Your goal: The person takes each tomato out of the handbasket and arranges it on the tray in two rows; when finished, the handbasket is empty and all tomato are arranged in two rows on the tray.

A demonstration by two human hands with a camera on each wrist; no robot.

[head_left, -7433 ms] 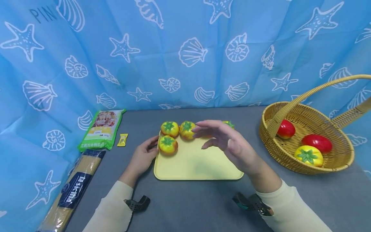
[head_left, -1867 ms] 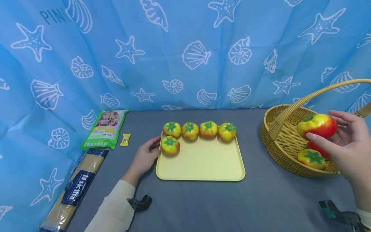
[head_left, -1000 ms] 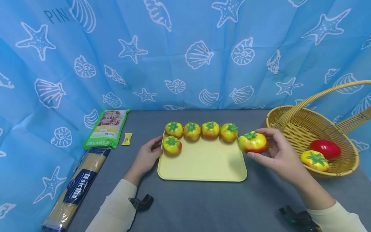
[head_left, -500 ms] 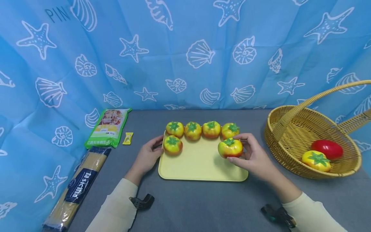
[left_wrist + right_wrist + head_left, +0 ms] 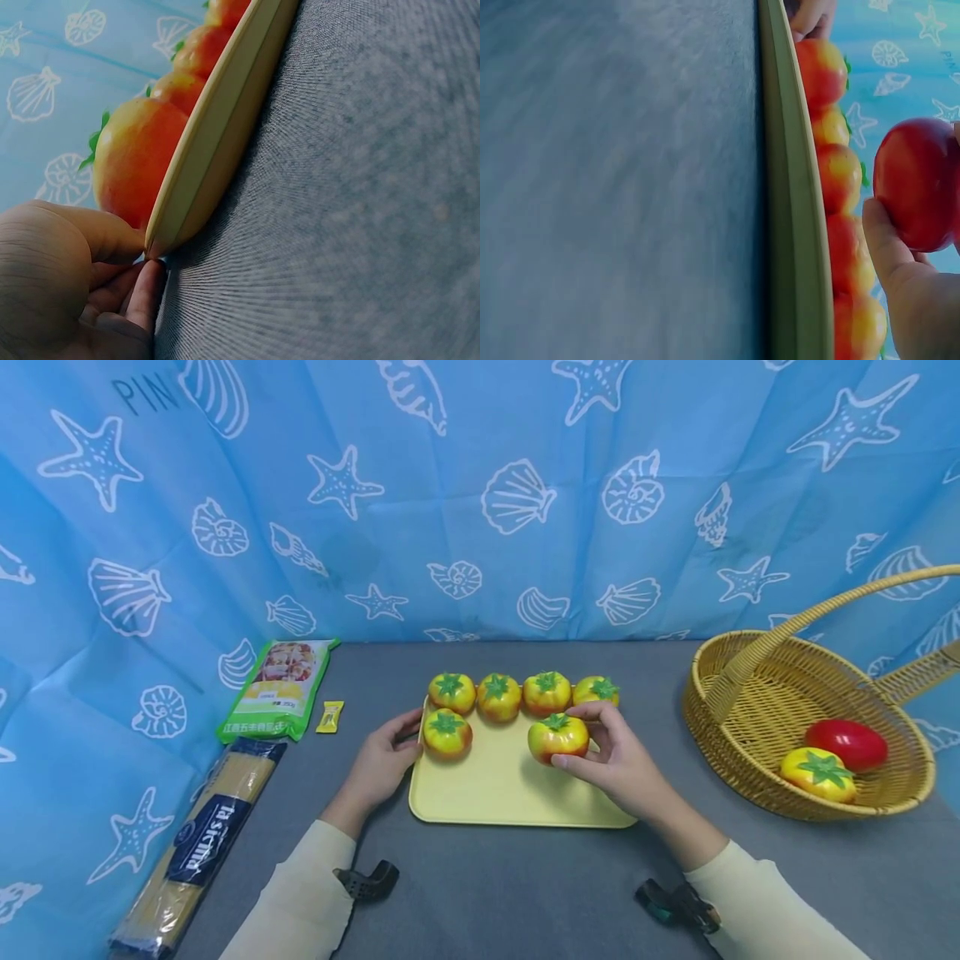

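My right hand (image 5: 611, 756) holds a yellow-red tomato (image 5: 558, 737) with a green leafy top, thumb on the near side and fingers behind. In the right wrist view the tomato's red underside (image 5: 913, 184) hangs apart from the tray. The pale yellow tray (image 5: 480, 789) carries several similar tomatoes: a row along its back edge, plus a single tomato (image 5: 447, 734) at the left, in front of the row's leftmost one. My left hand (image 5: 381, 764) pinches the tray's left rim, with thumb and fingertips meeting at the edge (image 5: 176, 199) in the left wrist view.
A wicker basket (image 5: 701, 747) with a tall handle stands at the right, holding a yellow tomato (image 5: 817, 774) and a red one (image 5: 847, 744). On the left lie a green food packet (image 5: 279, 689), a small yellow sachet (image 5: 330, 717) and a spaghetti pack (image 5: 198, 843).
My right hand has taken a tomato out of the basket and carried it left over the tray. Over the last half second it moved further left. My left hand stays at the rim.
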